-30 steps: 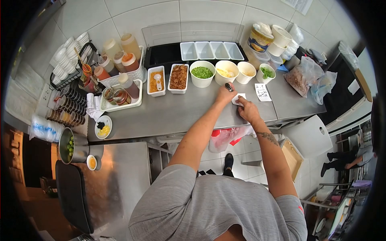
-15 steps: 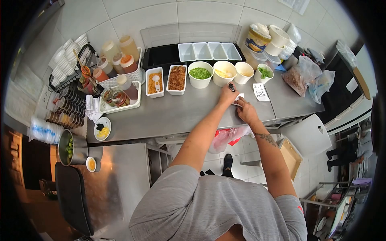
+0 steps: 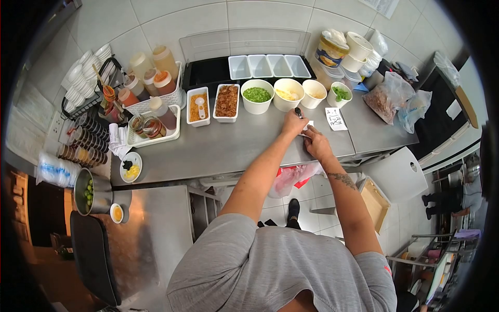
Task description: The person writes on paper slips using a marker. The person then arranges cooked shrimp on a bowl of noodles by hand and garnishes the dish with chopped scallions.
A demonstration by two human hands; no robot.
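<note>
My left hand (image 3: 295, 124) is closed round a black marker (image 3: 298, 112), its fingers resting at a small white slip of paper (image 3: 310, 124) on the steel counter. Beside it, my right hand (image 3: 316, 143) has its fingertips pressed together on the near edge of the same slip, which is mostly covered by my hands. To the right lies another white paper (image 3: 336, 119) with black handwriting. Just beyond my hands stand a white tub of yellowish food (image 3: 289, 95), a tub of chopped green herbs (image 3: 257, 94) and a smaller tub of pale crumbs (image 3: 314, 93).
Trays of orange crumbs (image 3: 198, 106) and brown fried bits (image 3: 226, 103) stand left of the tubs. Sauce bottles fill a white basket (image 3: 179, 99). Bagged food (image 3: 385, 96) sits at the right. A white chair (image 3: 396, 174) stands below the counter; another person (image 3: 457, 195) is far right.
My hands stay at the slip with the marker, with only slight movement. The whole view has shifted a little.
</note>
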